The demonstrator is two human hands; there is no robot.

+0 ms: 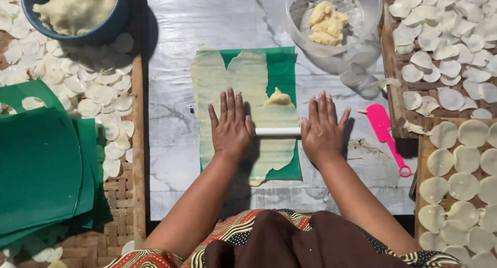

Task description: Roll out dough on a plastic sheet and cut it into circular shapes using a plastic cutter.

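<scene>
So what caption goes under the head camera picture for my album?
Left hand and right hand press a white rolling pin over thin dough on a green sheet.

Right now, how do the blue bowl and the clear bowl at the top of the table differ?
The blue bowl is opaque and heaped full of pale dough; the clear bowl is see-through and holds only a small yellowish lump. The blue bowl sits top left, the clear bowl top right. Both are round and hold dough.
</scene>
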